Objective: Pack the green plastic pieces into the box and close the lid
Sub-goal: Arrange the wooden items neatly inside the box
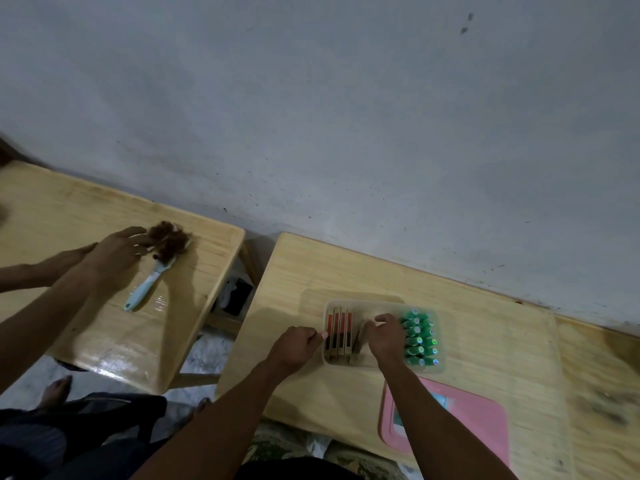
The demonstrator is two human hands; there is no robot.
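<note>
A clear plastic box [437,369] stands on the wooden table. Several green plastic pieces [419,337] stand in rows in its right part. Flat tan and red packs [339,332] stand on edge in its left part. My left hand [298,348] pinches the box's left wall. My right hand [386,336] is inside the box between the packs and the green pieces, its fingers closed on a tilted tan pack [358,342]. The pink lid [481,419] lies flat on the table to the near right of the box.
Another person's hand [116,252] works at a light blue brush [147,285] full of brown hair on a second wooden table [104,327] to the left. A gap with floor separates the two tables. A grey wall runs behind both.
</note>
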